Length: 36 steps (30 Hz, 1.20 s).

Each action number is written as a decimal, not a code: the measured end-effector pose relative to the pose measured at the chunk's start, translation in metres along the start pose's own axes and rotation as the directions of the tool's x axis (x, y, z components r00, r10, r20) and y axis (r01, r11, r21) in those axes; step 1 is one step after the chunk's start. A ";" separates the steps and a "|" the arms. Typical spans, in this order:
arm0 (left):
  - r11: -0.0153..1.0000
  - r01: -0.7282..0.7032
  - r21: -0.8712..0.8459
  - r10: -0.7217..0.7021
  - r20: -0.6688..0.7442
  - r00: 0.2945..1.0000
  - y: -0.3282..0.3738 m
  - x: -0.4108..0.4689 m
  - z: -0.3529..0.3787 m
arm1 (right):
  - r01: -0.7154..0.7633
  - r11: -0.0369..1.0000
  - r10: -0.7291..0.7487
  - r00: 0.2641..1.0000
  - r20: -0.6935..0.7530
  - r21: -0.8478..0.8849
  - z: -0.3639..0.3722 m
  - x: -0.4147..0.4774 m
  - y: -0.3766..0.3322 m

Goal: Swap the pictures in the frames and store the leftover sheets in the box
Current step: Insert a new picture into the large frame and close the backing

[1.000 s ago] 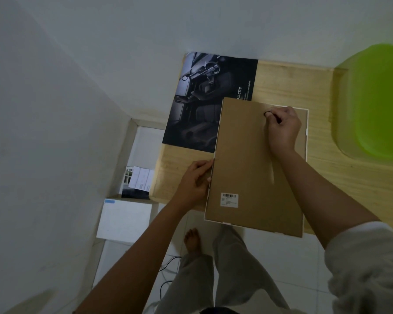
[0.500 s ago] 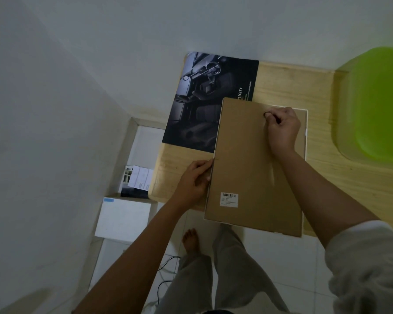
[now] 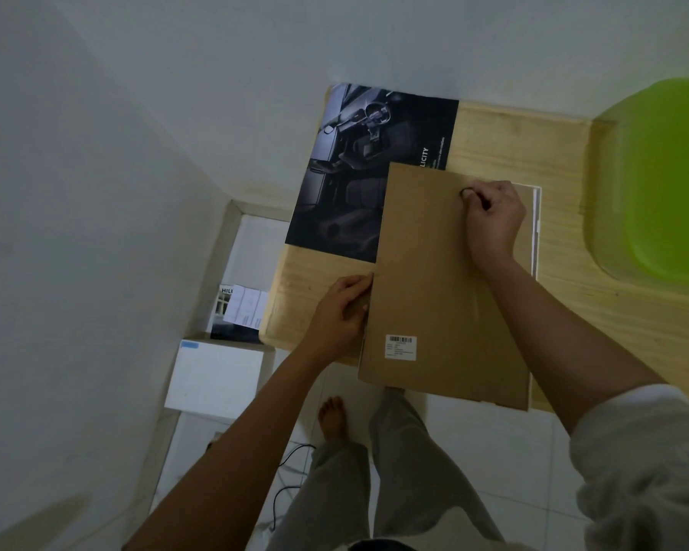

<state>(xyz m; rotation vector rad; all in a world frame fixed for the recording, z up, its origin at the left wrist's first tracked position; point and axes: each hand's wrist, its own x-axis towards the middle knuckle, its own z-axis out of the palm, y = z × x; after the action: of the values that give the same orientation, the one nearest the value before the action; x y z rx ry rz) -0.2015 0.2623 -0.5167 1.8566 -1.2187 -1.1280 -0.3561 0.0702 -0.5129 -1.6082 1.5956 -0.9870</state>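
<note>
The frame (image 3: 434, 280) lies face down on the tabletop (image 3: 573, 312), overhanging its near edge and partly covering a dark car picture (image 3: 359, 173). The right hand (image 3: 494, 220) pinches a small ring (image 3: 465, 191) on the brown back. The left hand (image 3: 341, 312) grips the frame's left edge. The back looks unopened, so the swap seems barely begun. Storing sheets in the box (image 3: 221, 264) on the floor is also left.

The brown backing board (image 3: 446, 280) faces up, so the front of the frame (image 3: 535, 232) and any picture in it are hidden; only a white sliver of the frame shows past the board's right side. The board covers a corner of the dark poster (image 3: 359, 184), clipping its print to "LICITY". The text on the white label (image 3: 401, 347) is too small to read. Whether the small dark loop (image 3: 467, 191) pinched by the right hand (image 3: 494, 220) is a hanger or a clip cannot be told. The picture's right edge cuts off the green container (image 3: 661, 180).
</note>
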 end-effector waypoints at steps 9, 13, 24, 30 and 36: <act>0.996 0.044 -0.079 -0.047 -0.028 0.999 0.010 -0.003 0.000 | -0.011 1.000 0.011 1.000 0.008 -0.026 -0.001 0.002 0.000; 0.993 0.040 -0.110 -0.051 -0.101 0.994 0.023 -0.004 0.009 | -0.031 0.999 0.031 0.999 -0.008 -0.012 -0.001 0.003 -0.003; 0.952 0.077 -0.296 -0.138 -0.191 0.972 0.043 -0.004 0.019 | -0.031 0.999 0.032 0.998 -0.050 0.024 0.003 0.006 -0.015; 0.942 0.041 -0.334 -0.118 -0.211 0.970 0.049 -0.009 0.001 | -0.012 0.999 0.012 1.000 -0.008 -0.046 -0.014 -0.006 -0.022; 0.908 0.027 -0.418 -0.129 -0.217 0.968 0.042 -0.026 -0.015 | -0.027 0.975 0.018 0.999 -0.046 -0.218 -0.064 -0.066 -0.019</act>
<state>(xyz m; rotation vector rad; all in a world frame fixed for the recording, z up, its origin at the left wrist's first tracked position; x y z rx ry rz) -0.2089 0.2718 -0.4663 1.6652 -0.7063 -1.0680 -0.3995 0.1400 -0.4684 -1.7202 1.8009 -0.8638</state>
